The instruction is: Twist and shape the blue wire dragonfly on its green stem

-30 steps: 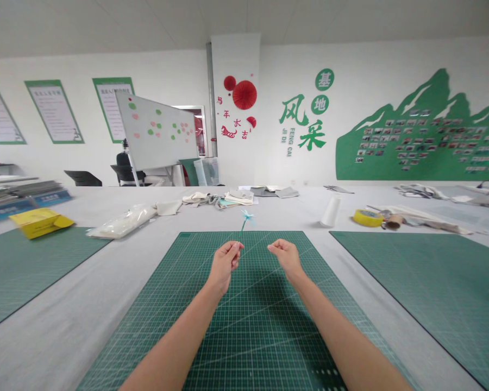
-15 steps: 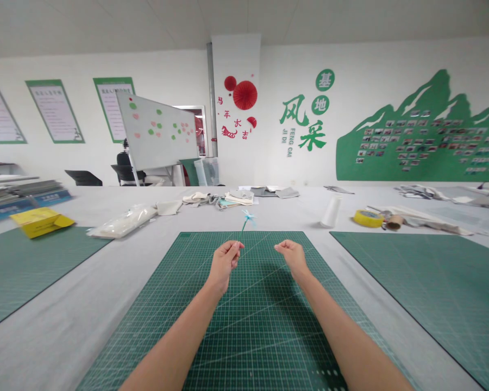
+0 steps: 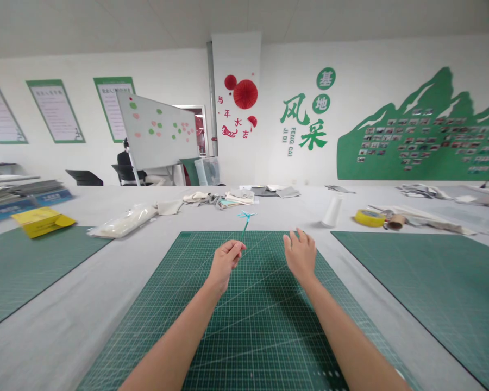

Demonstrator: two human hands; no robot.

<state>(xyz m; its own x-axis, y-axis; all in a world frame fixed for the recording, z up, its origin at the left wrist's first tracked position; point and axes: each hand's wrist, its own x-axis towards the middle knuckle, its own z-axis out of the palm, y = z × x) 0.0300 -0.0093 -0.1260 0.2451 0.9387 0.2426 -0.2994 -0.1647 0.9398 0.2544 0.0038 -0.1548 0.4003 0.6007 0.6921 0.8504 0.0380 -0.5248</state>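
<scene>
My left hand [image 3: 227, 263] pinches the lower end of a thin green stem, held upright above the green cutting mat [image 3: 244, 336]. At the stem's top spreads a small light-blue flower [image 3: 246, 215] with narrow petals. To the right, my right hand [image 3: 300, 254] is raised over the mat with its fingers apart and nothing in them. It does not touch the flower or the stem.
More cutting mats lie left [image 3: 32, 266] and right [image 3: 424, 282]. A yellow box [image 3: 43, 221] and plastic-wrapped pack [image 3: 124, 221] are at left. Fabric scraps [image 3: 238, 196] lie behind. A white cone [image 3: 332, 212] and yellow tape roll [image 3: 369, 218] stand at right.
My right hand has opened from a closed pinch and moved slightly right. The flower on its stem has turned and its head now tilts differently. My left hand has stayed nearly in place.
</scene>
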